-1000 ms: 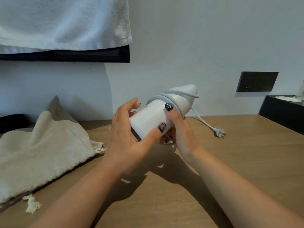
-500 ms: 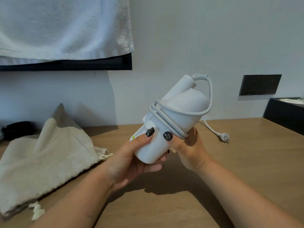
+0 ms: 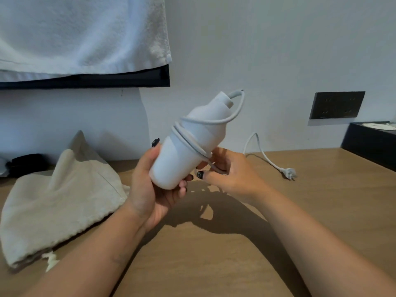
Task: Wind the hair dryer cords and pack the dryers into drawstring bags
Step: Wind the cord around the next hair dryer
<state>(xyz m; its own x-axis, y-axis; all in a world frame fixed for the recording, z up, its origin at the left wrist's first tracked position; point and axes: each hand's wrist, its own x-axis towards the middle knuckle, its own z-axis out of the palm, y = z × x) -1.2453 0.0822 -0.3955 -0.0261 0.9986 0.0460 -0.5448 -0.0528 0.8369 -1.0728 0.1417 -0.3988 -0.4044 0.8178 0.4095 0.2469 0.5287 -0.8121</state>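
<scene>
Gripping the white hair dryer point(image 3: 182, 155) around its barrel, the left hand point(image 3: 150, 189) holds it tilted above the wooden tabletop point(image 3: 214, 264), nozzle end low and the folded handle pointing up and right. The right hand point(image 3: 231, 174) sits just beside it, fingers curled around the white cord point(image 3: 214, 122) right where it leaves the coils. Several turns wrap the body, and one loop arcs up to the handle's tip. From behind the right hand the loose tail drops to the tabletop and runs out to the plug point(image 3: 289, 174), lying flat well to the right. Off to the left, a cream drawstring bag point(image 3: 62, 200) lies slumped on the tabletop, mouth toward the camera, possibly already stuffed, hard to say. A white towel point(image 3: 81, 33) hangs above, and a dark wall socket point(image 3: 337, 105) sits at right.
</scene>
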